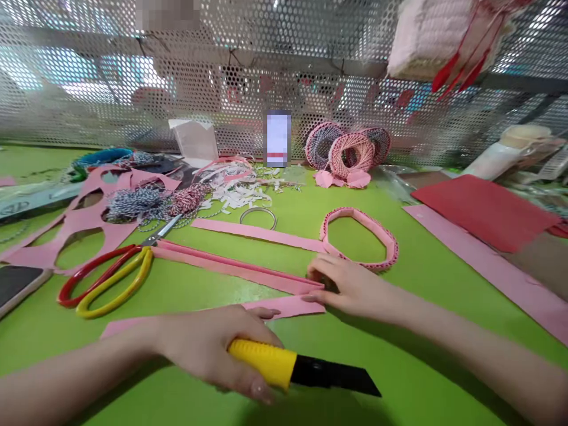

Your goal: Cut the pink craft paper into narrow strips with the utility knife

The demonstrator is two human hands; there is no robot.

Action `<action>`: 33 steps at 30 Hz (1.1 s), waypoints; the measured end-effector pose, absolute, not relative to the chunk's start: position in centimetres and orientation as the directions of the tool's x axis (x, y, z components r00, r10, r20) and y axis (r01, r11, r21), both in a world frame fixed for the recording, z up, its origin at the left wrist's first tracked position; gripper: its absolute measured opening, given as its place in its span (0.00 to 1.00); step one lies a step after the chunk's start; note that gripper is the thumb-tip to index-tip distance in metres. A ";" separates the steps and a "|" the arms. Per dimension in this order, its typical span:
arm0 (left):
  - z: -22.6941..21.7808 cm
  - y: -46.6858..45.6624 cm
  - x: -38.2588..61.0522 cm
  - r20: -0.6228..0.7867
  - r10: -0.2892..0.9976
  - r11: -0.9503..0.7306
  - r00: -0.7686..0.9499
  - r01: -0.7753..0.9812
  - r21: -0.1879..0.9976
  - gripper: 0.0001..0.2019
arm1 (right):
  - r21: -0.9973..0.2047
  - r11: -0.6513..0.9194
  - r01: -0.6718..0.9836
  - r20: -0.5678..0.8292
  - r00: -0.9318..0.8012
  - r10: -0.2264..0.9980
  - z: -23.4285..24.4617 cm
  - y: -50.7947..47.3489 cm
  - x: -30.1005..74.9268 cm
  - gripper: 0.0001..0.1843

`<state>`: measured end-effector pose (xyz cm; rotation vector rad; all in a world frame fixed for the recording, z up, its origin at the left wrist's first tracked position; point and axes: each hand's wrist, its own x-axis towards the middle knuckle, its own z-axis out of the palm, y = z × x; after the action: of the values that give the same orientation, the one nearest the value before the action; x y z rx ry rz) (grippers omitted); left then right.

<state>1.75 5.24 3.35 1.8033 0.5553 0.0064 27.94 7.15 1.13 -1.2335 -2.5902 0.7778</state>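
Observation:
My left hand (213, 349) is wrapped round a yellow and black utility knife (302, 370), held low over the green table (421, 367) with the black end pointing right. Under it lies a pink paper strip (293, 306). My right hand (350, 287) rests with its fingertips pressing the right end of a long folded pink strip (231, 266). Just beyond that hand lies a pink ring wrapped in red-white twine (359, 236).
Red and yellow scissors (106, 278) lie at the left by cut-out pink sheets (80, 222) and tangled twine (146, 201). A metal ring (258, 216), more wrapped rings (350, 151), red and pink sheets (483, 210) and a phone (18, 284) lie about. Perforated metal screen behind.

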 end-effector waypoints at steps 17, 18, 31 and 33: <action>4.1 5.1 -2.1 -0.010 0.532 -0.831 0.847 0.519 -0.199 0.16 | -0.762 0.441 0.474 0.107 -0.579 0.808 -0.7 5.9 29.7 0.08; 4.0 5.1 -2.0 -0.027 0.536 -0.831 0.844 0.522 -0.192 0.16 | -0.766 0.442 0.468 0.102 -0.590 0.801 -0.7 5.9 29.8 0.08; 3.9 5.0 1.0 0.048 0.460 -0.827 0.887 0.447 -0.340 0.19 | -0.699 0.559 0.445 0.144 -0.678 0.721 -0.9 6.1 30.3 0.17; 3.9 5.3 1.0 -0.022 0.472 -0.842 0.881 0.443 -0.309 0.20 | -0.695 0.568 0.441 0.150 -0.684 0.714 -1.0 6.2 30.4 0.18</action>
<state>1.03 5.32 3.91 3.3352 0.8306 -0.1688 30.39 6.16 -1.00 -0.9323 -2.3861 0.8917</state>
